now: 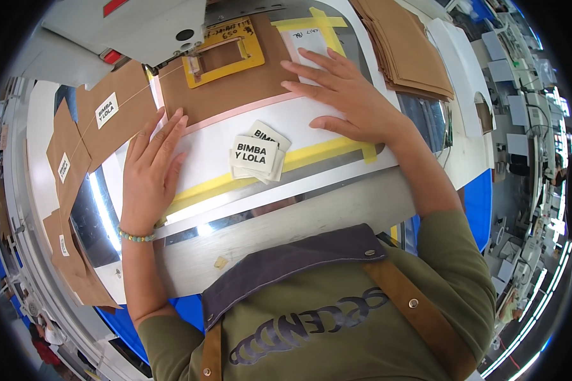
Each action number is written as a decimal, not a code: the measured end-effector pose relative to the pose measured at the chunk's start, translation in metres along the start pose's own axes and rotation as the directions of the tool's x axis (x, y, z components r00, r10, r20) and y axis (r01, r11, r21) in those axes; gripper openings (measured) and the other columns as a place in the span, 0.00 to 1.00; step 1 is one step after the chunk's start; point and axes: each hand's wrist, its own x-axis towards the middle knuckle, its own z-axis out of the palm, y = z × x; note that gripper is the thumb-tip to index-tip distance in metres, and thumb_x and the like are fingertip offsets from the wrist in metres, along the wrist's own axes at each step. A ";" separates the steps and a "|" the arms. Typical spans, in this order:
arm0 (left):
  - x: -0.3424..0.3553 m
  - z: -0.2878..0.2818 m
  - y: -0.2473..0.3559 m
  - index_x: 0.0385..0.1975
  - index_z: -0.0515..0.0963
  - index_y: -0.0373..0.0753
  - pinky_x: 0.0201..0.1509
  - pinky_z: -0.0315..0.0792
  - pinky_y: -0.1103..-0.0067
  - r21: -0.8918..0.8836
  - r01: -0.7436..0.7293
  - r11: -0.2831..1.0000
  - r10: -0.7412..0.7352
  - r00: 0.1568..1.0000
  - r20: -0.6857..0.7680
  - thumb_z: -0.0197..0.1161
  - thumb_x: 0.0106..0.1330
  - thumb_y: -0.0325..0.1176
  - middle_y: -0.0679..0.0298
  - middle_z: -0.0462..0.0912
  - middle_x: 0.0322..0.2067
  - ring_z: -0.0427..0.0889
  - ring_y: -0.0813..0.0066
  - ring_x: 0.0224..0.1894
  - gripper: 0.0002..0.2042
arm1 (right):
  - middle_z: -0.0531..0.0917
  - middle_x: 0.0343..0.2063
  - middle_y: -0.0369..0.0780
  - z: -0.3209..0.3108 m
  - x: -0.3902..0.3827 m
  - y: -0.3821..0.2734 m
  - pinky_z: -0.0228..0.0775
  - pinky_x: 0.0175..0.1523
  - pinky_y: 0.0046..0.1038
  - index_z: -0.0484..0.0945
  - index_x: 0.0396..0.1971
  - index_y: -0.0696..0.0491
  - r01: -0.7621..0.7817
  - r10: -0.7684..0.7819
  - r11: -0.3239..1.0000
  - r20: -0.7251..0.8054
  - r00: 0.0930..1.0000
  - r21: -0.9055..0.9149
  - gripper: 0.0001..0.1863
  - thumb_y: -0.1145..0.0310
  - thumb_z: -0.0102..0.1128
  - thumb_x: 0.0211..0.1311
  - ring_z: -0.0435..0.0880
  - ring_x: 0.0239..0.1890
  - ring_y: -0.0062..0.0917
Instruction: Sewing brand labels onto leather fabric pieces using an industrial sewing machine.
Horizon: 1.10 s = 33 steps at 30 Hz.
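A brown fabric panel (235,98) lies under the sewing machine head (127,32), its near edge along a pink strip. On top of the panel rests a yellow rectangular template (251,58) with a cut-out window. My left hand (147,168) is flat, fingers stretched onto the panel's left near corner. Spread fingers of my right hand (353,101) lie over the panel's right edge and a taped white paper piece (305,41). Between my hands, a small loose pile of white printed labels (254,155) sits on the white board.
Several brown panels (114,136) with white labels trail off to the left, joined by thread. A stack of brown pieces (403,47) lies at the far right, beside a white box (457,76). Yellow tape (311,155) runs along the board. Blue bins (480,206) stand below the table.
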 end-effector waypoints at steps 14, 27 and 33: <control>0.000 0.002 -0.001 0.71 0.78 0.39 0.80 0.67 0.60 -0.009 0.047 0.999 -0.046 0.997 0.063 0.66 0.72 0.27 0.61 0.76 0.75 0.69 0.54 0.79 0.25 | 0.68 0.80 0.36 -0.001 -0.002 0.002 0.38 0.88 0.55 0.74 0.76 0.43 -0.018 0.018 1.000 -0.075 0.997 0.007 0.33 0.41 0.55 0.80 0.55 0.85 0.37; -0.001 0.005 -0.002 0.71 0.80 0.45 0.81 0.65 0.60 0.030 0.100 0.995 -0.102 0.991 0.091 0.68 0.74 0.35 0.68 0.74 0.77 0.66 0.57 0.81 0.25 | 0.66 0.81 0.38 0.000 -0.006 0.007 0.34 0.88 0.58 0.75 0.76 0.45 0.018 -0.019 0.998 0.016 1.000 0.063 0.35 0.40 0.56 0.77 0.50 0.86 0.44; 0.000 0.001 -0.004 0.70 0.80 0.43 0.81 0.65 0.59 0.030 0.096 0.995 -0.098 0.990 0.102 0.68 0.73 0.31 0.66 0.75 0.76 0.66 0.56 0.81 0.25 | 0.70 0.79 0.38 0.003 -0.003 0.008 0.39 0.87 0.57 0.79 0.71 0.48 0.051 -0.049 0.997 -0.039 0.998 0.051 0.33 0.41 0.57 0.78 0.53 0.85 0.40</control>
